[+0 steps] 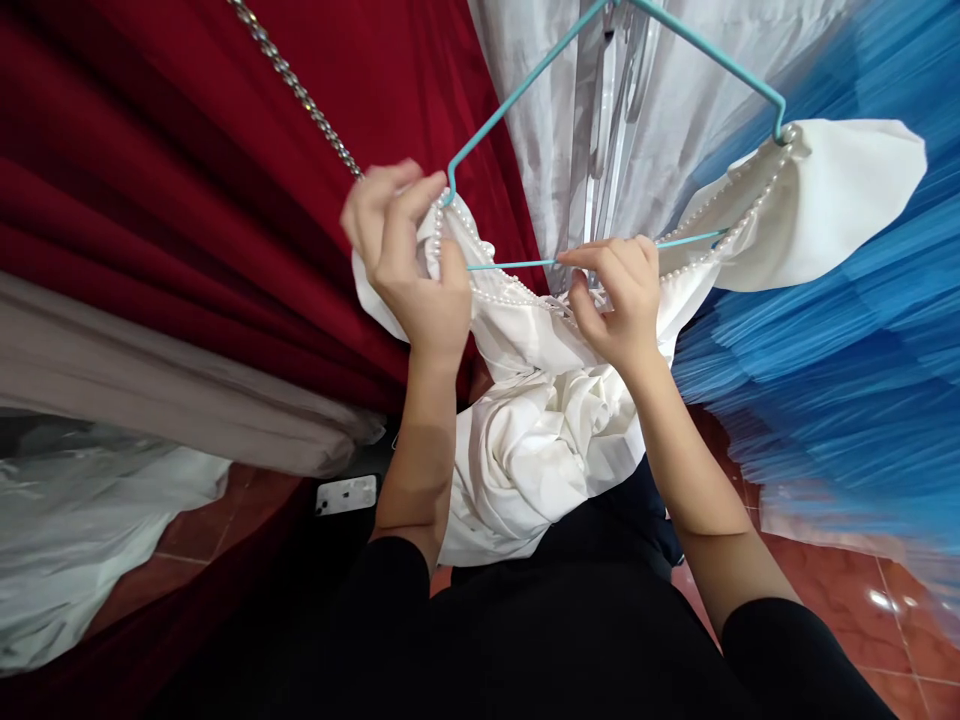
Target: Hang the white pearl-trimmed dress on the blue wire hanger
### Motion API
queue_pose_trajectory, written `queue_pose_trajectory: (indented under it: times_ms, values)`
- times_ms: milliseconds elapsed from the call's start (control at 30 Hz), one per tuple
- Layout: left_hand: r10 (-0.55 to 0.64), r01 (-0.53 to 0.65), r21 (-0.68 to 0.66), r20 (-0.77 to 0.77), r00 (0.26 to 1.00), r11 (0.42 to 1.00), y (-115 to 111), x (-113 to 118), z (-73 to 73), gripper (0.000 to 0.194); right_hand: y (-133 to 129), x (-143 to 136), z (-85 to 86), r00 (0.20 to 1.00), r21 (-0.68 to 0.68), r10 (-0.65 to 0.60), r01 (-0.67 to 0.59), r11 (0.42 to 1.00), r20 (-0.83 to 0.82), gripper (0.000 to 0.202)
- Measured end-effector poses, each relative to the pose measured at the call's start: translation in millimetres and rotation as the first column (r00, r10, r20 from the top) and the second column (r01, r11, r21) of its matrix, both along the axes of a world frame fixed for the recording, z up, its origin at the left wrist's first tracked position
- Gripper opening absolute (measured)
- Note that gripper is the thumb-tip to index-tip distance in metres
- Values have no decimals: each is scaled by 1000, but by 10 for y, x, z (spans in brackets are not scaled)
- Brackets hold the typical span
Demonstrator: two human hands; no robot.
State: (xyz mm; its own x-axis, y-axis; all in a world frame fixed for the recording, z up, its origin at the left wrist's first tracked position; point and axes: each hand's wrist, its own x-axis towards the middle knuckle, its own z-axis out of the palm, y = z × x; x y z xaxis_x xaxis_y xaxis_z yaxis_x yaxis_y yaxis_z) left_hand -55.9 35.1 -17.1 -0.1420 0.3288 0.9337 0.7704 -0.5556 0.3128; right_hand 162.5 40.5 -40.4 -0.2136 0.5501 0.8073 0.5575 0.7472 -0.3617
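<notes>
nearest: black top point(585, 640) of the wearer, short sleeves, both bare forearms reaching forward. white dress point(525, 470) right in front, its lower part bunched in folds near the lap, upper part up at the hands and hung on a light teal hanger point(712, 48). neckline edged with pearl trim point(757, 212).

left hand point(412, 270) at the dress's left shoulder, just beside the hanger's left end. its fingers curl over the white fabric and pearl edge, thumb on the inner side; blurred, can't tell if clamped on anything. right hand point(619, 300) over the middle of the neckline, index fingertip at the hanger's lower bar point(517, 265), thumb just below it, other fingers bent; can't tell if thumb and index pinch something. right sleeve point(855, 200) of the dress sticks out to the side, past the hanger's right end, no hand on it.

pale phone point(346, 495) lies back side up on a dark surface, left of the left forearm. farther out: red drape point(262, 200) on the left with a sparkly chain point(296, 88) slanting across it, beige cloth point(172, 370) below. whitish drape point(697, 110) behind the hanger, blue tulle point(840, 330) on the right, reddish tiled floor point(847, 600) underneath.
</notes>
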Motion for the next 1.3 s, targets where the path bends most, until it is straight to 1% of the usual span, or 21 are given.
queue_pose_trajectory:
  times_ms: [100, 233, 333, 400, 467, 500, 533, 600, 633, 700, 733, 767, 833, 900, 933, 1000, 1067, 1100, 1167, 1233, 1300]
  values:
    - [-107, 105, -76, -20, 994, 992, 137, -215, 39, 32, -9, 48, 26, 1000, -10, 6, -6, 1000, 8, 27]
    - [-105, 109, -45, 74, 992, 993, 274, -531, 82, 36, -89, 108, 125, 997, -32, 37, -35, 999, 71, 26]
    - [-46, 48, -2, 241, 969, 999, 333, -749, -32, 39, -171, 95, 194, 995, -37, 45, -41, 998, 92, 26]
    - [-14, 21, -18, 306, 952, 1000, 314, -800, -167, 33, -207, 72, 220, 995, -33, 55, -52, 998, 88, 26]
    - [-9, 40, -101, 287, 958, 994, 218, -725, -290, 22, -218, 52, 227, 995, -42, 69, -66, 997, 76, 26]
    - [-11, 56, -168, 254, 967, 984, 142, -637, -334, 18, -215, 45, 224, 995, -47, 71, -68, 997, 69, 25]
    - [-49, 101, -240, 216, 975, 965, 53, -521, -365, 18, -206, 39, 219, 996, -50, 70, -67, 997, 59, 25]
    - [-204, 239, -432, 126, 971, 870, -131, -233, -395, 21, -180, 31, 204, 997, -41, 65, -63, 997, 33, 23]
    - [-278, 274, -460, 59, 959, 845, -212, -79, -401, 21, -167, 29, 199, 998, -33, 65, -64, 997, 23, 23]
    - [-404, 324, -458, -84, 911, 827, -339, 206, -400, 25, -151, 27, 197, 998, -27, 66, -65, 998, 15, 22]
    - [-431, 341, -423, -136, 892, 839, -383, 326, -392, 27, -152, 29, 203, 998, -29, 65, -65, 997, 16, 22]
    - [-440, 353, -375, -176, 881, 857, -417, 426, -375, 28, -158, 34, 211, 998, -32, 64, -64, 997, 16, 23]
    - [-405, 352, -252, -205, 891, 901, -459, 567, -307, 27, -184, 51, 232, 998, -26, 67, -67, 997, 6, 24]
    - [-344, 322, -145, -167, 924, 935, -470, 638, -191, 25, -214, 72, 242, 997, -5, 71, -71, 997, -9, 22]
    - [-311, 296, -128, -127, 942, 947, -464, 654, -122, 24, -226, 79, 239, 997, 1, 71, -71, 998, -14, 21]
    - [-247, 229, -206, -67, 967, 951, -435, 658, 9, 25, -240, 81, 219, 998, 0, 62, -62, 998, -8, 19]
    - [-220, 174, -369, -88, 971, 913, -394, 640, 93, 29, -242, 66, 190, 999, -12, 41, -41, 999, 18, 21]
    - [-223, 152, -434, -117, 968, 888, -376, 627, 111, 30, -244, 56, 179, 999, -19, 29, -28, 999, 33, 22]
    - [-228, 124, -485, -162, 960, 866, -353, 603, 105, 29, -252, 48, 175, 998, -24, 20, -18, 1000, 60, 24]
    - [-201, 103, -468, -165, 965, 878, -347, 582, 73, 28, -267, 84, 205, 995, -9, 61, -60, 998, 75, 28]
    - [-175, 87, -451, -158, 972, 889, -345, 565, 49, 27, -270, 183, 269, 992, 60, 120, -122, 991, 44, 34]
